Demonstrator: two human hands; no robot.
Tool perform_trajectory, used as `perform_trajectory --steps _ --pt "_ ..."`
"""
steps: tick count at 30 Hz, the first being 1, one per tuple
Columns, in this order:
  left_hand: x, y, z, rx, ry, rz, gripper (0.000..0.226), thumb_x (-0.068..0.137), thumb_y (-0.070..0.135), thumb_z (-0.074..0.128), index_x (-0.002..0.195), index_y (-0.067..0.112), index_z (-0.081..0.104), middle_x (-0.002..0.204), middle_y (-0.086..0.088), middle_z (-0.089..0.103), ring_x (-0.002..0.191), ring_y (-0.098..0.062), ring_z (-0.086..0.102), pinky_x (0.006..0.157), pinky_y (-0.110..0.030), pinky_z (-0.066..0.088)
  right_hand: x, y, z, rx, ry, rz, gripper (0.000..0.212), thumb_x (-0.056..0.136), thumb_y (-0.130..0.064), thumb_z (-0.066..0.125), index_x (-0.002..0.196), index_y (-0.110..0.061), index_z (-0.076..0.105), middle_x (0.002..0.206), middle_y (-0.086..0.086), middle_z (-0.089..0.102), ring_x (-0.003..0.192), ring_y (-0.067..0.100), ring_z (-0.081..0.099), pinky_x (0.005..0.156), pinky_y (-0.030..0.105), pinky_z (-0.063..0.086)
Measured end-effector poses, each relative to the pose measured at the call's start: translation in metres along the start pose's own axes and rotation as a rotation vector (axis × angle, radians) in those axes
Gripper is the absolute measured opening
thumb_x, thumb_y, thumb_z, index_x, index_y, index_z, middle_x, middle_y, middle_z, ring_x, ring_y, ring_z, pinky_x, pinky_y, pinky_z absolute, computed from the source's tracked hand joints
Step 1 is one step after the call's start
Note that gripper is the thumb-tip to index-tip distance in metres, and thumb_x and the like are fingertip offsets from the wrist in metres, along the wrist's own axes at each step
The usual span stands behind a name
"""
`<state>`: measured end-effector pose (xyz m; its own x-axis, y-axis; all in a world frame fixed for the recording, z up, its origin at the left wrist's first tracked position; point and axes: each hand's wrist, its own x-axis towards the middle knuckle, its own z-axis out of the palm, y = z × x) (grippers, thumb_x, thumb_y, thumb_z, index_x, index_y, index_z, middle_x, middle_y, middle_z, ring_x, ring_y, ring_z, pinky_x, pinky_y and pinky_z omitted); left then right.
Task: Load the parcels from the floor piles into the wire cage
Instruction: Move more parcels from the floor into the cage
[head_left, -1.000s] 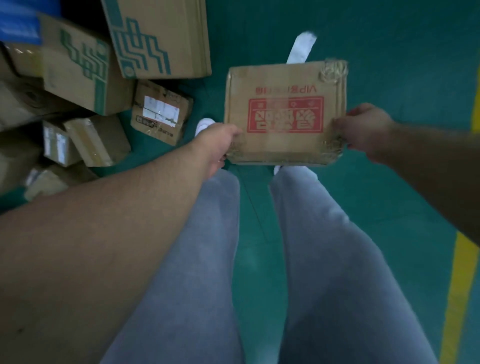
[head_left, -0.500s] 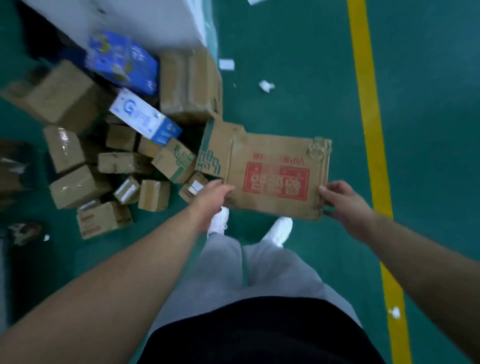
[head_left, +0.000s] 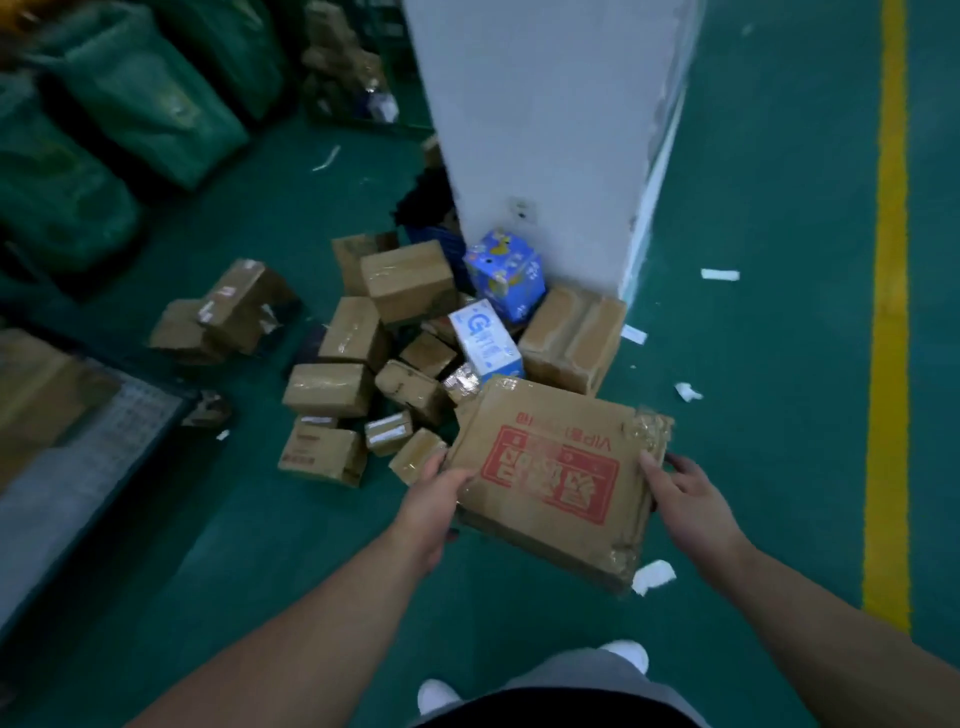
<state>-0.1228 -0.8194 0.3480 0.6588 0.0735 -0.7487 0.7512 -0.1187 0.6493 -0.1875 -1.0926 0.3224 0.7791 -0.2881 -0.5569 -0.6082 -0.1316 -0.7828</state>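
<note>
I hold a flat brown cardboard parcel (head_left: 556, 467) with a red printed label, lifted above the green floor. My left hand (head_left: 434, 499) grips its left edge, thumb on top. At the right edge, my right hand (head_left: 685, 493) holds it with fingers curled round the side. A pile of brown parcels (head_left: 353, 374) lies on the floor just beyond, with a blue patterned box (head_left: 506, 273) and a white and blue box (head_left: 485, 340) among them. The wire cage (head_left: 104, 447) stands at the left edge, its mesh side and dark rim showing.
A white pillar (head_left: 550, 130) rises behind the pile. Green sacks (head_left: 104, 119) line the far left. A yellow floor line (head_left: 891, 312) runs along the right. Paper scraps (head_left: 654, 576) lie scattered on the floor. My white shoes (head_left: 631, 656) show at the bottom.
The view has swung up and back from the floor: the pillar, sacks and cage came into sight. The parcel stays in both hands and now tilts, its right end lower.
</note>
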Motion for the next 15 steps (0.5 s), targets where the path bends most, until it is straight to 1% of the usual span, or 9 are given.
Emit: perform_trajectory --steps 2,4,6,8,9,10,11,13,15 --pt "-0.010 -0.005 -0.040 -0.102 0.029 -0.010 0.042 0.094 0.026 0.060 0.131 0.044 0.054 0.118 0.010 0.063 0.103 -0.020 0.054 0.098 -0.053 0.040 -0.012 -0.015 0.034 -0.072 -0.021 -0.076 0.054 0.092 -0.067 0.051 0.113 -0.026 0.078 0.120 -0.039 0.056 0.105 -0.011 0.055 0.101 0.026 0.041" --pt "-0.022 -0.012 -0.090 -0.215 0.077 -0.018 0.034 0.097 0.024 0.058 0.127 0.040 0.053 0.111 0.010 0.058 0.097 -0.022 0.050 0.103 -0.057 0.040 -0.027 -0.029 0.074 -0.145 -0.082 -0.190 0.045 0.093 -0.065 0.054 0.104 -0.031 0.081 0.125 -0.041 0.055 0.112 -0.016 0.052 0.103 0.023 0.042" --pt "-0.032 -0.024 -0.141 -0.322 0.132 -0.008 0.029 0.099 0.024 0.057 0.123 0.039 0.051 0.107 0.010 0.054 0.096 -0.022 0.049 0.104 -0.059 0.042 -0.043 -0.043 0.118 -0.198 -0.136 -0.319 0.044 0.085 -0.077 0.055 0.100 -0.044 0.080 0.142 -0.032 0.049 0.129 -0.006 0.049 0.113 0.032 0.040" --pt "-0.040 -0.037 -0.190 -0.401 0.186 0.007 0.032 0.098 0.025 0.058 0.128 0.035 0.052 0.113 0.004 0.057 0.101 -0.024 0.052 0.099 -0.057 0.047 -0.057 -0.055 0.161 -0.185 -0.192 -0.371 0.060 0.079 -0.080 0.060 0.121 -0.040 0.071 0.136 -0.029 0.059 0.132 -0.003 0.050 0.113 0.030 0.039" --pt "-0.045 -0.046 -0.217 -0.447 0.213 0.015 0.033 0.098 0.025 0.058 0.130 0.034 0.053 0.116 0.001 0.058 0.104 -0.026 0.054 0.097 -0.057 0.048 -0.064 -0.060 0.188 -0.209 -0.221 -0.382 0.058 0.080 -0.075 0.064 0.125 -0.039 0.066 0.132 -0.021 0.065 0.134 -0.002 0.048 0.113 0.027 0.036" --pt "-0.049 -0.054 -0.241 -0.488 0.232 0.025 0.031 0.098 0.024 0.058 0.128 0.033 0.054 0.118 -0.002 0.059 0.106 -0.027 0.055 0.097 -0.057 0.049 -0.069 -0.065 0.209 -0.270 -0.236 -0.391 0.044 0.082 -0.072 0.065 0.114 -0.041 0.069 0.140 -0.013 0.062 0.142 0.002 0.039 0.117 0.030 0.030" --pt "-0.053 -0.057 -0.257 -0.513 0.252 0.033 0.027 0.099 0.024 0.057 0.125 0.032 0.055 0.119 -0.003 0.060 0.106 -0.028 0.056 0.097 -0.057 0.049 -0.070 -0.069 0.223 -0.379 -0.243 -0.431 0.039 0.083 -0.071 0.062 0.094 -0.036 0.075 0.154 -0.010 0.048 0.150 0.003 0.023 0.122 0.033 0.021" --pt "-0.064 -0.076 -0.308 -0.575 0.305 0.066 0.026 0.098 0.021 0.057 0.122 0.030 0.056 0.118 -0.005 0.062 0.103 -0.027 0.058 0.093 -0.052 0.052 -0.081 -0.083 0.274 -0.574 -0.315 -0.539 0.042 0.082 -0.075 0.052 0.068 -0.045 0.077 0.166 -0.021 0.011 0.152 0.001 0.000 0.124 0.030 0.007" --pt "-0.072 -0.091 -0.349 -0.600 0.362 0.091 0.029 0.097 0.019 0.058 0.125 0.028 0.055 0.119 -0.006 0.065 0.102 -0.026 0.060 0.082 -0.045 0.054 -0.093 -0.098 0.317 -0.639 -0.382 -0.599 0.042 0.081 -0.076 0.050 0.070 -0.047 0.078 0.166 -0.024 -0.001 0.149 -0.005 -0.006 0.118 0.019 0.000"
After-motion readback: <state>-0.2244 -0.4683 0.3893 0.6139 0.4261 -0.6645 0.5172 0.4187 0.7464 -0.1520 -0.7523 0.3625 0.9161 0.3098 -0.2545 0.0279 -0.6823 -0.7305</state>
